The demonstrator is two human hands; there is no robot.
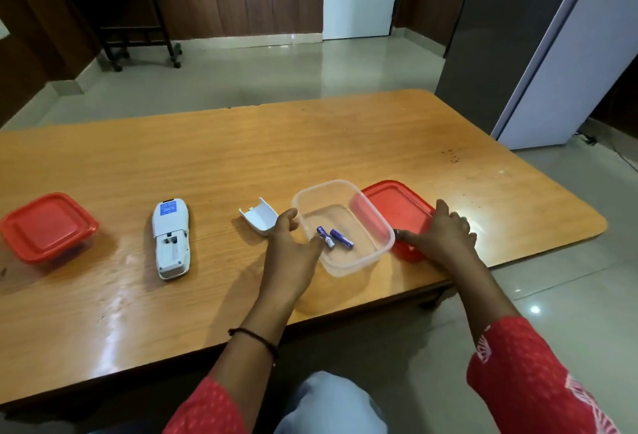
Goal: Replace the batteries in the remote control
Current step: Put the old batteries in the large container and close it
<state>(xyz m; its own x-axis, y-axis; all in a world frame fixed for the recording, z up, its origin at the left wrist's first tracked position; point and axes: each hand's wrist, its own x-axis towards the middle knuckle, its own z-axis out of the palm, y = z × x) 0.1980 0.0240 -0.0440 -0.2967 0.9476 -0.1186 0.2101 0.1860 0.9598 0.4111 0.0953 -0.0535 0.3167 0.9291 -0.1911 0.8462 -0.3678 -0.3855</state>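
A white remote control (171, 238) lies face down on the wooden table (241, 150), its battery bay uncovered and empty. Its white battery cover (259, 216) lies to the right of it. Two purple batteries (334, 236) rest inside a clear plastic box (341, 188). My left hand (290, 243) cups the box's left wall, thumb against the side. My right hand (442, 236) lies flat on a red lid (393, 202) beside the box on its right, with its fingers spread.
A second container with a red lid (48, 226) stands at the table's left edge. The near table edge runs just below my wrists. A dark trolley (134, 19) and a grey-white cabinet (552, 53) stand on the tiled floor beyond.
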